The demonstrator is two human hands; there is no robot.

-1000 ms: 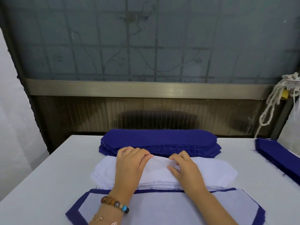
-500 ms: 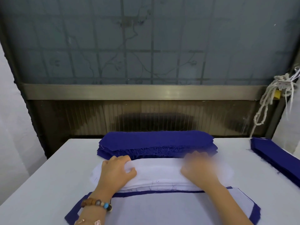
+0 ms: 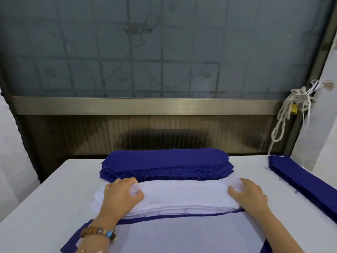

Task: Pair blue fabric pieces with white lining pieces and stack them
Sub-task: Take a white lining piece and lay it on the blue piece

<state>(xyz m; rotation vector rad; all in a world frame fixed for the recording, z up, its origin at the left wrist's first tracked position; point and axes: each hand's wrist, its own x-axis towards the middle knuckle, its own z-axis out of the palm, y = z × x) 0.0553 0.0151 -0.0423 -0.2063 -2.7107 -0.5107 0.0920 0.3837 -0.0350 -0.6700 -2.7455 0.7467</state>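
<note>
Though unmoved since last check, logged on tabletop (image 3: 45, 207): blue fabric stack (image 3: 164, 159) at far side; white lining stack (image 3: 182, 194) just in front, touching it; finished pair (image 3: 182, 234) nearest. Slid outward from mid-stack to lining ends: left hand (image 3: 120, 196), pinching top layer; right hand (image 3: 251, 196), laid over right end, grip unclear. Likely readying top lining for lift-off and pairing.

Both forearms reach in from the lower edge of the frame, well apart. The left hand (image 3: 122, 195) pinches the lining (image 3: 182, 194) between curled fingers and thumb. The right hand (image 3: 250, 197) lies palm down, fingers bent; its grip is unclear.
</note>
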